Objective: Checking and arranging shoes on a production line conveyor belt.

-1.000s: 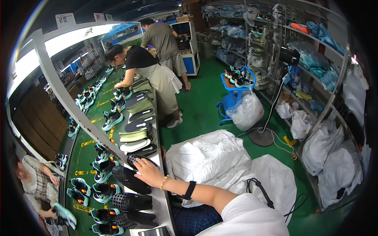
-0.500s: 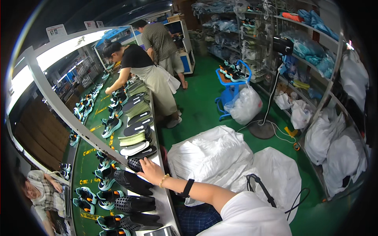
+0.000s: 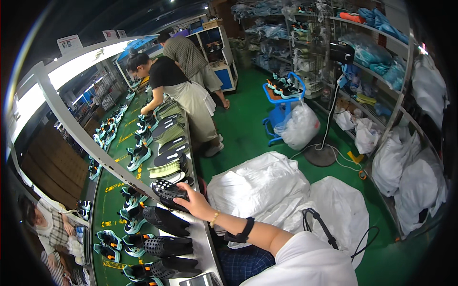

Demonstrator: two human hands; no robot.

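Observation:
My right hand (image 3: 194, 202) reaches in from the lower right, its fingers closed around a black, perforated shoe-shaped form (image 3: 165, 189) at the edge of the metal ledge. Light spots show through the form's holes. Just nearer, several similar black forms (image 3: 168, 244) lie in a row, toes toward mint-and-black sports shoes (image 3: 132, 220) with orange details. Beyond the hand stand stacks of dark-topped, pale green insoles (image 3: 168, 164). My left hand is out of view.
A white frame post (image 3: 90, 138) crosses above the green conveyor (image 3: 112, 190). Large white sacks (image 3: 260, 183) lie beside the ledge. Two people (image 3: 183, 90) work farther up the line, and another person (image 3: 52, 229) is across it. A blue trolley (image 3: 281, 107) and shelves (image 3: 372, 62) stand to the right.
The black form under my right hand has tilted up, and more of its holes show. The whole view has shifted slightly; the nearer co-worker's arm has moved along the line.

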